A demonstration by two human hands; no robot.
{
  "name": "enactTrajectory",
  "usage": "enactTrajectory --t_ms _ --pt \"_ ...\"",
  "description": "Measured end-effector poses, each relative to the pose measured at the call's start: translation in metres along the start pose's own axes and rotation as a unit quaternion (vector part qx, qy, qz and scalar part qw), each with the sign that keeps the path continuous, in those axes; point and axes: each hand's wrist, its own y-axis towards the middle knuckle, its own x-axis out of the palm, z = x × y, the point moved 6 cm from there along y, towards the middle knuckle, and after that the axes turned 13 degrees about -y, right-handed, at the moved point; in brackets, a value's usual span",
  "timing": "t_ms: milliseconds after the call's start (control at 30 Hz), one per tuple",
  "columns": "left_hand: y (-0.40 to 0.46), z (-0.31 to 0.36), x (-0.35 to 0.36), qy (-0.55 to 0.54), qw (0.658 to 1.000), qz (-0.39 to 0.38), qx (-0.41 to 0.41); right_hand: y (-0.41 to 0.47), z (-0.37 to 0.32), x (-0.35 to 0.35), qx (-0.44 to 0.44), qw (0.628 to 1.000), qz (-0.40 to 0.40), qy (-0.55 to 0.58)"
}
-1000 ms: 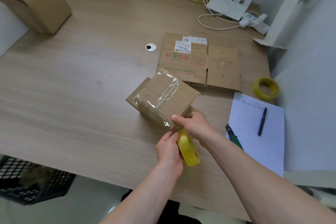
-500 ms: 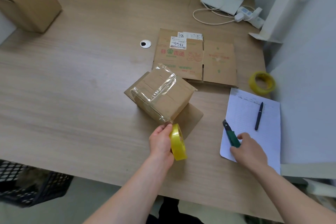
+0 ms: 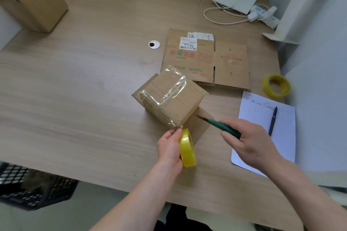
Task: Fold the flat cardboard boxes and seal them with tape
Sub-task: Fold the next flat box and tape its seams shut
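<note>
So the small folded box (image 3: 169, 99) sits mid-table, already wrapped with clear tape over its top and near-left side. The left hand (image 3: 170, 148) has its grip clamped on the yellow tape roll (image 3: 186, 148), held right at the box's near corner, with what looks like a short run of tape between roll and box. The right hand (image 3: 249, 140) has its grip curled round a green utility knife (image 3: 223, 127), blade pointing left toward that corner.

This looks like the cut-off step. My two cents on doing it well: keep the roll pulled so the tape is taut, bring the blade to the strip just beside the box corner, and slice away from the left fingers, since they sit very close to where the cut goes. Then press the loose end down flat so it doesn't peel.

Count of stuff on the table (image 3: 75, 90):
- tape rolls: two, the one in hand and a second roll (image 3: 276, 85) far right
- boxes: one taped, one flat printed cardboard box (image 3: 204, 60) just behind it still waiting to be folded, and one open box (image 3: 32, 0) at the far left corner
- one knife, one pen (image 3: 272, 120) lying on one sheet of lined paper (image 3: 262, 131) on the right
</note>
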Motion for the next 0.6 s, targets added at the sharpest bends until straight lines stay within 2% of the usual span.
enactTrajectory --t_ms 267,600 --pt "0.0 -0.001 0.0 0.007 1.0 0.0 0.017 0.018 -0.045 -0.016 -0.126 0.974 -0.025 -0.185" --pt "-0.002 0.003 -0.002 0.034 0.999 0.021 0.028 0.025 -0.058 -0.005 -0.164 0.96 0.012 -0.228"
